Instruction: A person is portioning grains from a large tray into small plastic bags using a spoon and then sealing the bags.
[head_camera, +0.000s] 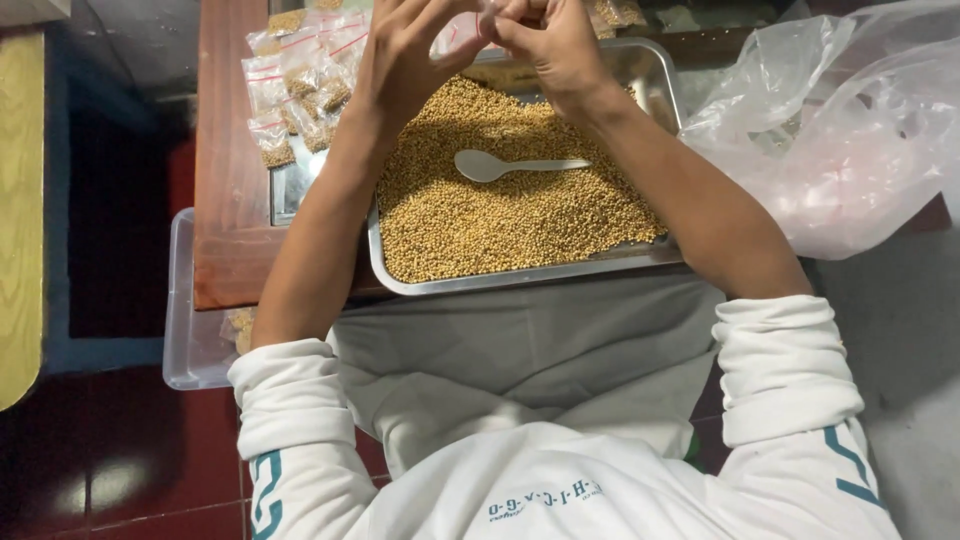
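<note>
A metal tray (520, 278) full of small yellow-brown seeds (500, 215) sits on a wooden table. A white plastic spoon (500, 165) lies on the seeds. My left hand (405, 55) and my right hand (555, 45) meet above the far end of the tray, fingers pinched together on a small clear plastic bag (470, 28) that is mostly hidden between them. Both forearms reach out over the tray from white rolled-up sleeves.
Several small clear bags filled with seeds (300, 85) lie at the tray's left on the wooden table (225, 150). A large crumpled clear plastic bag (850, 130) lies at the right. A clear plastic bin (190, 330) stands low at the table's left front corner.
</note>
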